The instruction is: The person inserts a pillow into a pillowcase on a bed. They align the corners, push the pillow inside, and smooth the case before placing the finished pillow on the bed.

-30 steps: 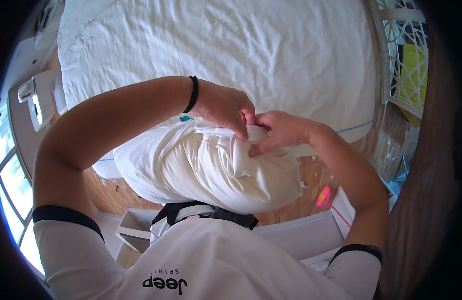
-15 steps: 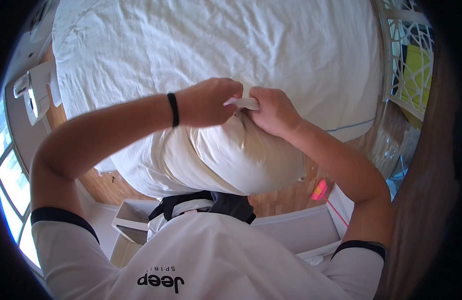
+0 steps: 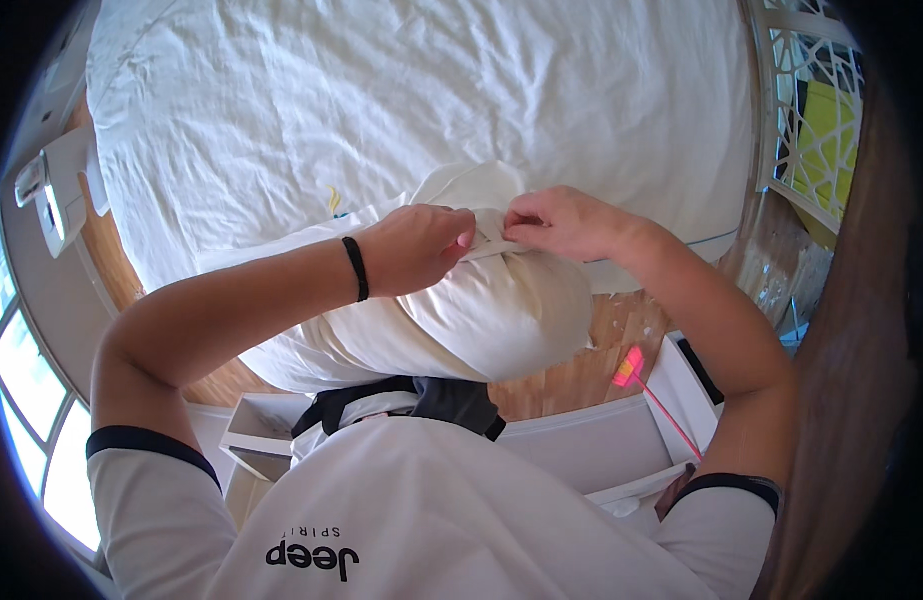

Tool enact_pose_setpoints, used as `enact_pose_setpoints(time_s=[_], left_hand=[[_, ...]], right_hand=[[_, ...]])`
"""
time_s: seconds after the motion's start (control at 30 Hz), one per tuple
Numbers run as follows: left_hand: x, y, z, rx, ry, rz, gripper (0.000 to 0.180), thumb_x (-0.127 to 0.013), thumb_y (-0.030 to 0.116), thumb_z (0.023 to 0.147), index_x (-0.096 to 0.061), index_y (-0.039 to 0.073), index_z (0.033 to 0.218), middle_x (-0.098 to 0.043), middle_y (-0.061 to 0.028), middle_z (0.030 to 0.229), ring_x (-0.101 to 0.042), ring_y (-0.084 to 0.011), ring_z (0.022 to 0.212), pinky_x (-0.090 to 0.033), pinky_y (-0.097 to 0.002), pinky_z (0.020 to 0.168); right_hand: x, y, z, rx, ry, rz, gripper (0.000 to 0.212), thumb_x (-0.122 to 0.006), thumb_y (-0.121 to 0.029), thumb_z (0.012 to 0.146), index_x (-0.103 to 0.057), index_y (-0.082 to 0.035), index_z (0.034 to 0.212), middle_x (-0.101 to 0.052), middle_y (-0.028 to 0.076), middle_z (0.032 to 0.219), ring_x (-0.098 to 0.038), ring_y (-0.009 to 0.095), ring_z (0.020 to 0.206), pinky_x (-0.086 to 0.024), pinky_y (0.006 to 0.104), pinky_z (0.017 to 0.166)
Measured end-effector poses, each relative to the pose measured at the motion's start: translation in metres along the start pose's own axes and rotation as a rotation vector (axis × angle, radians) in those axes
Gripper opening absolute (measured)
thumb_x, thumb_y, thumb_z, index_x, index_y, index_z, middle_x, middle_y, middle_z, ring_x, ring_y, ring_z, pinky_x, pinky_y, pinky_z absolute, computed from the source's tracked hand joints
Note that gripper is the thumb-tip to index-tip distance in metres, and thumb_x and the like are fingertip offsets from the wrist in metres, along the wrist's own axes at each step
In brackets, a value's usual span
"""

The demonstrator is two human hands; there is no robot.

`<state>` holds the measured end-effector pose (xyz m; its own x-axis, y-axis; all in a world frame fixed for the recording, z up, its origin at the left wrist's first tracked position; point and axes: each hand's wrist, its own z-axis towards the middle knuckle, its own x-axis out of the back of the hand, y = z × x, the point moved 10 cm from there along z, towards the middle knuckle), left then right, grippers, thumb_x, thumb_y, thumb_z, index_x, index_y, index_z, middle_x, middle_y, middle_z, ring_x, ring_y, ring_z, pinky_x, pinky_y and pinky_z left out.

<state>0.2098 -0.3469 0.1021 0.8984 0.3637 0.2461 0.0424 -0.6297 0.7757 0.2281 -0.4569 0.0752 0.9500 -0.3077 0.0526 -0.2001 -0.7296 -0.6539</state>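
Bulky white bedding (image 3: 452, 320) is bunched over the near edge of the bed, close to my body. My left hand (image 3: 417, 252), with a black band at the wrist, is closed with its fingertips on the upper edge of the bunched cloth. Opposite it, my right hand (image 3: 567, 222) pinches the same white cloth, its thumb and fingers pressed together. Between the two hands lies a loose white fabric flap (image 3: 490, 225) with a small dark mark on it. The flap's far part spreads toward the middle of the bed. My fingertips partly hide the gripped edge.
A wrinkled white sheet (image 3: 402, 90) covers the bed. A small yellow and blue item (image 3: 335, 203) lies beyond my left forearm. White drawers (image 3: 262, 430) stand near my waist. A pink-headed stick (image 3: 632, 368) leans at right, near a white lattice panel (image 3: 817, 120).
The twisted white strip stretched between my hands is now a loosened flap lying on the bedding. My left hand has come nearer my body, and my hands are somewhat farther apart.
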Motion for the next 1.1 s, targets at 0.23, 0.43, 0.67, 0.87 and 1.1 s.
enact_pose_setpoints(time_s=[0.23, 0.43, 0.67, 0.87, 1.1], left_hand=[[-0.011, 0.002, -0.003, -0.017, 0.020, -0.299, 0.010, -0.053, 0.004, 0.092, -0.059, 0.005, 0.101, -0.066, -0.0138, 0.087, -0.065, -0.0284, 0.081, -0.050, -0.0362, 0.072], [0.010, -0.021, 0.019, 0.020, 0.259, -0.123, 0.004, -0.057, 0.003, 0.089, -0.058, 0.003, 0.093, -0.065, -0.0140, 0.088, -0.066, -0.0283, 0.083, -0.052, -0.0346, 0.074], [0.018, -0.051, 0.052, 0.132, 0.402, -0.109, 0.010, -0.066, 0.007, 0.083, -0.060, 0.001, 0.087, -0.064, -0.0147, 0.087, -0.064, -0.0309, 0.083, -0.052, -0.0371, 0.076], [0.016, -0.049, 0.061, 0.160, 0.332, 0.064, 0.018, -0.073, 0.014, 0.080, -0.061, 0.001, 0.085, -0.066, -0.0123, 0.084, -0.064, -0.0252, 0.073, -0.052, -0.0348, 0.068], [0.010, -0.062, 0.068, 0.227, 0.136, -0.303, 0.020, -0.072, 0.017, 0.084, -0.063, 0.000, 0.079, -0.064, -0.0080, 0.070, -0.058, -0.0144, 0.059, -0.049, -0.0284, 0.058]], right_hand=[[0.003, -0.008, 0.026, 0.196, 0.254, -0.233, 0.020, -0.057, -0.020, 0.088, -0.063, 0.000, 0.089, -0.067, 0.016, 0.092, -0.065, 0.034, 0.086, -0.051, 0.0437, 0.075], [0.024, 0.007, 0.030, 0.043, 0.516, -0.418, 0.016, -0.056, -0.014, 0.085, -0.065, -0.002, 0.090, -0.067, 0.019, 0.094, -0.065, 0.036, 0.090, -0.052, 0.0444, 0.079], [0.041, 0.033, 0.039, -0.008, 0.336, -0.070, 0.021, -0.064, -0.018, 0.083, -0.068, -0.003, 0.097, -0.070, 0.014, 0.096, -0.067, 0.030, 0.087, -0.053, 0.0400, 0.079], [0.026, 0.048, 0.056, -0.071, 0.205, -0.166, 0.026, -0.066, -0.020, 0.081, -0.071, -0.005, 0.102, -0.071, 0.012, 0.092, -0.067, 0.026, 0.085, -0.053, 0.0357, 0.075], [0.038, 0.043, 0.048, -0.091, 0.338, -0.051, 0.023, -0.063, -0.016, 0.080, -0.072, -0.003, 0.097, -0.070, 0.014, 0.088, -0.067, 0.027, 0.078, -0.052, 0.0359, 0.074]])
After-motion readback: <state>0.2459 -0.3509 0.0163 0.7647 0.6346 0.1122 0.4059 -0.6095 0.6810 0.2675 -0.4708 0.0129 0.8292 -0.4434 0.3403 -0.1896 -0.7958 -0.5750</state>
